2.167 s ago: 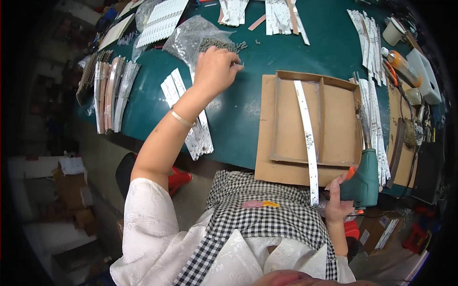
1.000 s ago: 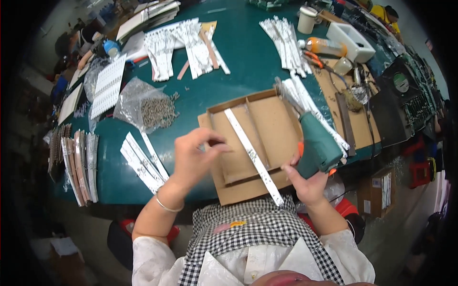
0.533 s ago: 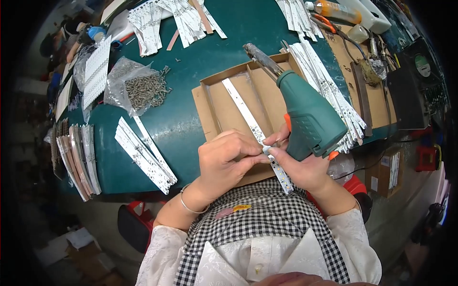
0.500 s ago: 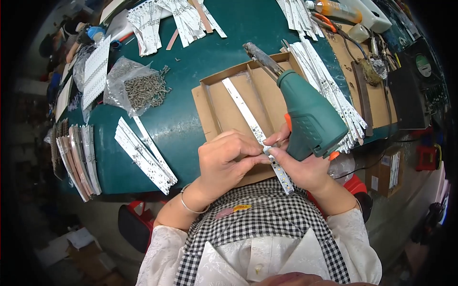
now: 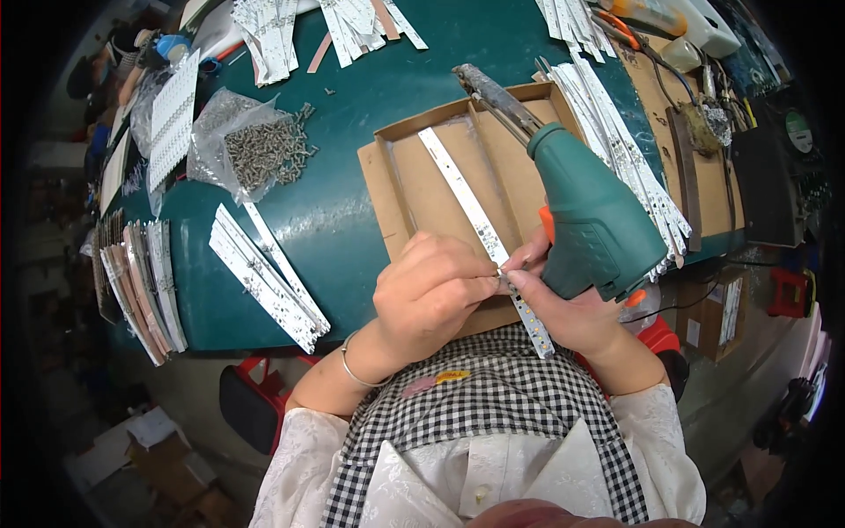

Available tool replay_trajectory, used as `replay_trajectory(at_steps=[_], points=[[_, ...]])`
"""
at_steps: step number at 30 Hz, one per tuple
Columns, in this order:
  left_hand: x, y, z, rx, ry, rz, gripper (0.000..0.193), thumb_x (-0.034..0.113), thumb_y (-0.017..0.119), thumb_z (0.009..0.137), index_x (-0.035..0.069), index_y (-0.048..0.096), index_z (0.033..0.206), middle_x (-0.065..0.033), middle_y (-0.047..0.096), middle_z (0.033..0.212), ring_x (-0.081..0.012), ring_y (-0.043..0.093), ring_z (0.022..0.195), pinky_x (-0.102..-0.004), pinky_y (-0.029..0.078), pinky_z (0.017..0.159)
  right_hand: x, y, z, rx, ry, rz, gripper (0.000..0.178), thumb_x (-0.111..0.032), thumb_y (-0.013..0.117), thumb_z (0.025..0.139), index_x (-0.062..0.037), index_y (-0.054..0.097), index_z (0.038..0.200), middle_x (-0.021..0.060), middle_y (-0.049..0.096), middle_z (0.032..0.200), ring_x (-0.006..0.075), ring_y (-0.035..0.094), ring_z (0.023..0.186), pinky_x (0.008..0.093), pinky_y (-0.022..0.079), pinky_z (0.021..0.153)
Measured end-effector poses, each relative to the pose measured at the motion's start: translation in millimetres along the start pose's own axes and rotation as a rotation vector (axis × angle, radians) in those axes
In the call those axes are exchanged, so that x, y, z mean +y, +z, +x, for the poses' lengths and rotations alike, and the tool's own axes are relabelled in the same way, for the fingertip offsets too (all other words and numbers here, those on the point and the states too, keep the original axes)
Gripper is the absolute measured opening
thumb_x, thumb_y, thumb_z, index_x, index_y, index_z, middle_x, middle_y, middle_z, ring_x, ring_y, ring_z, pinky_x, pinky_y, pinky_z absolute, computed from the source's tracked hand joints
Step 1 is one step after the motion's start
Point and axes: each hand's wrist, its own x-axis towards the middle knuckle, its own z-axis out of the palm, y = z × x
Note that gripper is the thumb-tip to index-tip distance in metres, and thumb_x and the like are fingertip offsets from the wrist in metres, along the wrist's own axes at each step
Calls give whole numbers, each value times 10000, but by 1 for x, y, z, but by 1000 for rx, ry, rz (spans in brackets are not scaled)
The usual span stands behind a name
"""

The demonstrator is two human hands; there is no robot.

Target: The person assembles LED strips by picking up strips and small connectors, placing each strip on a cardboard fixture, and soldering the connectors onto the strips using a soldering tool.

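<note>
A narrow white LED circuit board strip point(image 5: 462, 195) runs from inside a shallow cardboard tray point(image 5: 387, 189) toward my apron. My right hand point(image 5: 570, 304) pinches the strip between thumb and index finger near its lower part. My left hand point(image 5: 436, 286) is closed, its fingertips pressed together at the same spot on the strip. A small metallic bit shows there, too small to make out. Above my right hand lies a green pistol-shaped tool point(image 5: 598, 216) with a metal nozzle, probably a soldering or heat gun. Its grip runs down behind my right hand; whether my fingers hold it is hidden.
Left of the tray lie several loose strips point(image 5: 260, 286) and a plastic bag of small metal parts point(image 5: 264, 154). More strips point(image 5: 629, 154) are stacked to the right. Pliers with orange handles point(image 5: 616, 31) and a bottle point(image 5: 651, 18) stand at the far right.
The whole view has shifted slightly. My left fingers have curled in more at the strip, while my right hand keeps its pinch. The green tool holds its place over the tray.
</note>
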Motion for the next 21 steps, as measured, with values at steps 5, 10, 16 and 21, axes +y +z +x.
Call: replay_trajectory(at_steps=[5, 10, 16, 21], points=[[-1, -2, 1, -37, 157, 140, 210, 108, 687, 624, 20, 661, 814, -80, 663, 808, -222, 622, 706, -322, 472, 631, 2, 1, -3, 21, 21, 43, 554, 166, 620, 802, 8, 412, 1290, 83, 546, 992, 169, 649, 901, 267, 559, 749], [6, -2, 0, -92, 232, 244, 289, 126, 670, 594, 3, 669, 855, -100, 655, 812, -231, 614, 718, -340, 474, 652, 4, 3, -5, 176, 85, 78, 245, 90, 695, 777, -1, 637, 997, 60, 675, 922, 128, 665, 827, 251, 546, 681], [6, 7, -3, -12, -45, 37, 251, 50, 772, 631, 13, 679, 861, -83, 688, 820, -213, 655, 714, -311, 488, 629, 10, -7, -8, -25, 17, -243, 260, 108, 634, 818, -37, 512, 996, 26, 568, 867, 61, 559, 750, 200, 456, 635], [4, 8, -9, 3, -217, -195, 216, -5, 795, 662, 28, 692, 849, -91, 701, 798, -230, 680, 712, -294, 506, 621, 11, -6, -8, -36, 2, -345, 271, 110, 635, 815, -31, 514, 1013, 36, 570, 890, 66, 562, 760, 204, 462, 643]])
